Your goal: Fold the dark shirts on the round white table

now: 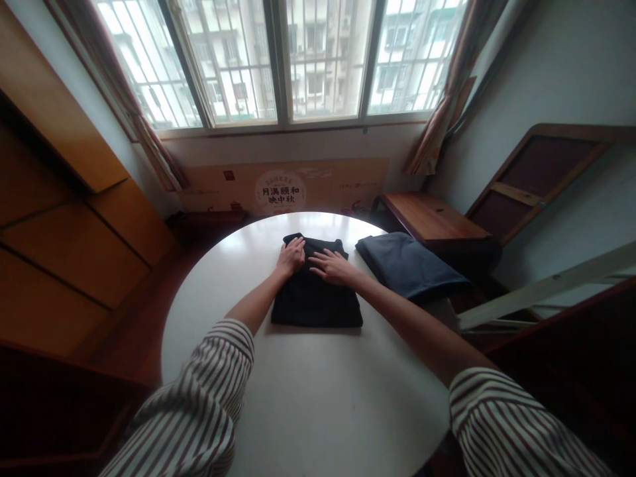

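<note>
Your left hand (291, 257) and right hand (332, 267) lie palm-down, fingers loosely spread, on the black cloth (317, 308), far half of the worktop (318, 397). They hide part of it; folds hard to read. Navy cloth (410, 265) just right. Striped sleeves (199, 391) cut off.

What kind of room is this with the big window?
It's probably a room in a home. You can see long curtains beside the big window, wooden cupboards on the left, and folded black cloth on a round white table.
</note>
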Demonstrator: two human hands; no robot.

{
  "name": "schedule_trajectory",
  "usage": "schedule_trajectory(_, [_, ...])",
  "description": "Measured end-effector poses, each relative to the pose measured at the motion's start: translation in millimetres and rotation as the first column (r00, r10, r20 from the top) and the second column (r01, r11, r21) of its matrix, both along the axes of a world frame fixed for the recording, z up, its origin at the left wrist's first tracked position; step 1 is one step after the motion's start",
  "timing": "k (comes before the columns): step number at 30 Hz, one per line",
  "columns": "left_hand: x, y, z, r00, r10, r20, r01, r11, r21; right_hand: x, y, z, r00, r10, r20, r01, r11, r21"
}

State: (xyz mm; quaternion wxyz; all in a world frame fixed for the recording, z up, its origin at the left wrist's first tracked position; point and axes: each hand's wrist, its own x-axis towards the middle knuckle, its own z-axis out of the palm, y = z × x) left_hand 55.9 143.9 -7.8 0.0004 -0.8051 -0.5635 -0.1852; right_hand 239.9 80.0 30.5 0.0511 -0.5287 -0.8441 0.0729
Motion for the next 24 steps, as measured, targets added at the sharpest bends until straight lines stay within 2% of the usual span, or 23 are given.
schedule_trajectory(4, [0.7, -0.4, 0.1, 1.0, -0.002, 0.004, 0.002, 1.0, 0.007, 17.6, 2.0, -25.6, 0.969, -0.247, 0.026, 0.248, 0.968, -0.026])
schedule_trajectory(6, [1.0, 0.1, 0.2, 1.0, -0.003, 0.004, 0.003, 1.0, 0.017, 23.9, 8.1, -25.3, 0.935, -0.352, 0.031, 0.353, 0.936, -0.018])
schedule_trajectory(8, [1.1, 0.7, 0.3, 1.0, 0.001, 0.002, -0.001, 1.0, 0.021, 22.6, 17.7, -17.6, 0.924, -0.383, 0.024, 0.382, 0.924, 0.014])
schedule_trajectory(10, [1.1, 1.3, 0.3, 1.0, 0.003, -0.002, -0.003, 1.0, 0.019, 14.2, 27.7, -8.0, 0.944, -0.329, 0.013, 0.328, 0.943, 0.05])
schedule_trajectory(12, [0.9, 1.6, 0.4, 1.0, 0.002, -0.007, -0.002, 1.0, 0.011, 2.6, 34.2, -2.9, 0.977, -0.214, 0.017, 0.213, 0.976, 0.052])
schedule_trajectory(14, [0.6, 1.5, 0.6, 1.0, -0.001, -0.011, 0.001, 1.0, 0.001, -7.2, 34.0, -5.2, 0.995, -0.096, 0.035, 0.095, 0.995, 0.014])
schedule_trajectory(16, [0.6, 1.2, 1.1, 1.0, -0.004, -0.014, 0.004, 1.0, -0.01, -11.4, 26.1, -13.5, 0.998, -0.029, 0.049, 0.03, 0.999, -0.017])
schedule_trajectory(20, [1.2, 0.9, 2.1, 1.0, -0.007, -0.01, 0.006, 1.0, -0.014, -1.5, -10.0, -31.1, 0.997, 0.053, 0.052, -0.052, 0.999, -0.006])
schedule_trajectory(24, [1.9, 2.1, 1.6, 1.0, -0.006, -0.003, 0.006, 1.0, -0.019, 18.9, -67.2, -36.0, 0.977, 0.215, -0.002, -0.214, 0.975, 0.063])
